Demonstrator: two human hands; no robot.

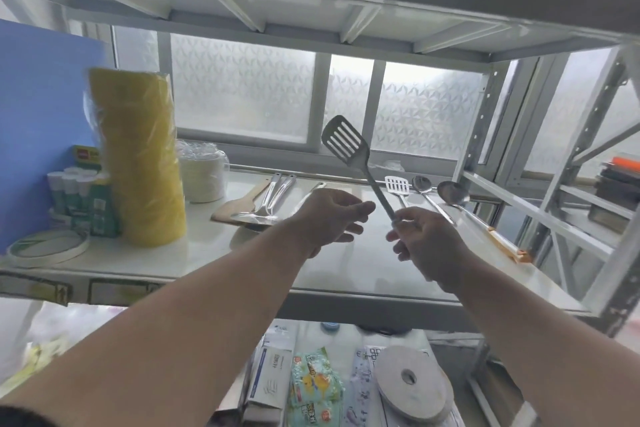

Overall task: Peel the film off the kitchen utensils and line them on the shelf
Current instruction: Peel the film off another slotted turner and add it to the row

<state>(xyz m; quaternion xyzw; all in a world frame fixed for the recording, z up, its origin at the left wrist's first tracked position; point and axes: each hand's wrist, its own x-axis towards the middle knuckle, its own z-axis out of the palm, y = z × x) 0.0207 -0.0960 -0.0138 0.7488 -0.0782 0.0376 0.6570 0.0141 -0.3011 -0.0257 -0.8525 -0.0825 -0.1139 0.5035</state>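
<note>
1. Right hand (pixel 420 239) grips the slotted spatula (pixel 349 146) by its handle end, above the shelf (pixel 346 270)
2. Its long axis tilts up-left
3. Left hand (pixel 332 218), fingers loosely spread, holding nothing, sits just left of the handle

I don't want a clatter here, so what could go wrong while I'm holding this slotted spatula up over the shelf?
The right hand grips the slotted spatula only at the handle's end, head raised high; it could tip or slip while the left hand is off it. If it drops, it would probably land on the shelf near the ladle and spoon and knock them out of line.
</note>
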